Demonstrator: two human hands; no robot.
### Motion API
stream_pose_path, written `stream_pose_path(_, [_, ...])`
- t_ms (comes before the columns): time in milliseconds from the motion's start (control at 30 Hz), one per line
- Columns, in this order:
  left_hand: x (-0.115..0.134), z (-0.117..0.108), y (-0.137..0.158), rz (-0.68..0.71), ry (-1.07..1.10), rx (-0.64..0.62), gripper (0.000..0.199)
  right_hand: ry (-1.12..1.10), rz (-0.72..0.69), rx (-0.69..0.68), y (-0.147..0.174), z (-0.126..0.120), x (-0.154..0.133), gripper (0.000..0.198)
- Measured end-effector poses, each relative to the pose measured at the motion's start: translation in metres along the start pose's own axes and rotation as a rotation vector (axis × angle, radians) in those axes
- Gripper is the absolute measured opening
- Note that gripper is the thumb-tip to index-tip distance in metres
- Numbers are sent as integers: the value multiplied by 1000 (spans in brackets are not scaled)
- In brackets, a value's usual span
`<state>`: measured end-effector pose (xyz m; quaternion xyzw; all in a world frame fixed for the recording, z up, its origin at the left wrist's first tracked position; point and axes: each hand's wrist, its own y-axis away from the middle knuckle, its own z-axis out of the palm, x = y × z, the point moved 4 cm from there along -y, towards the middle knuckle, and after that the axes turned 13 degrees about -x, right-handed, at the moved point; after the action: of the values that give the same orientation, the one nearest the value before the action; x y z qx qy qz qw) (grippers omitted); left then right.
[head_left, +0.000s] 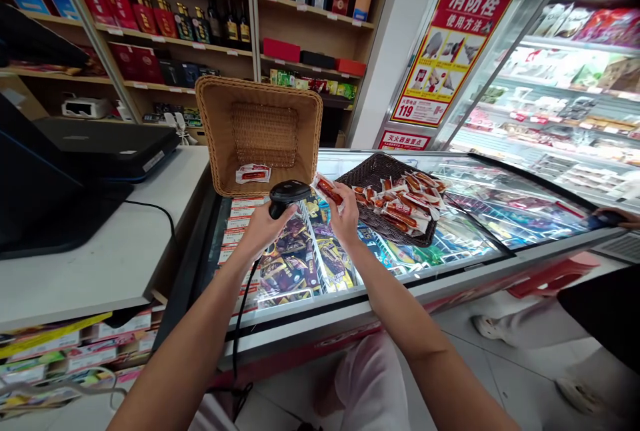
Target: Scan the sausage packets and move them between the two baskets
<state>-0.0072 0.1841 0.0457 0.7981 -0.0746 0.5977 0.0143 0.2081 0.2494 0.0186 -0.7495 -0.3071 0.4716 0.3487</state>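
Above the glass lid of a chest freezer (450,244), the person's left hand (263,227) is wrapped around the grip of a black handheld barcode scanner (286,196), fingers curled tight about the handle, with the scanner's head pointing away from the camera and its black cable (240,324) hanging down toward the floor. Just beside it, the right hand (345,216) pinches a small red-and-white sealed snack packet (326,189) between thumb and fingertips, holding it up close to the scanner's head, near but apart from it. Behind the left hand, a light tan woven wicker basket (260,131) stands tilted on its side on the freezer lid, its opening toward the camera, with a single red-and-white packet (253,174) lying inside at its lower edge. Right of the hands, a dark brown woven tray (373,171) rests on the glass, heaped with many more of the same packets. At left, a white counter (100,257) carries a black monitor base. Wooden shelves (310,14) of red boxes and bottles fill the background.
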Motion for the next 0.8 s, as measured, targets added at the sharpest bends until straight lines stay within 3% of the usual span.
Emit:
stream_pose_path(167, [0, -1, 1, -1, 42, 16, 50, 94, -78, 3, 0, 0, -6, 20])
stream_pose_path(367, [-1, -1, 0, 15, 5, -10, 51, 15, -67, -28, 1, 5, -1, 19])
stream_pose_path(800, [-1, 1, 3, -29, -138, -14, 51, 106, -118, 24, 0, -1, -4, 14])
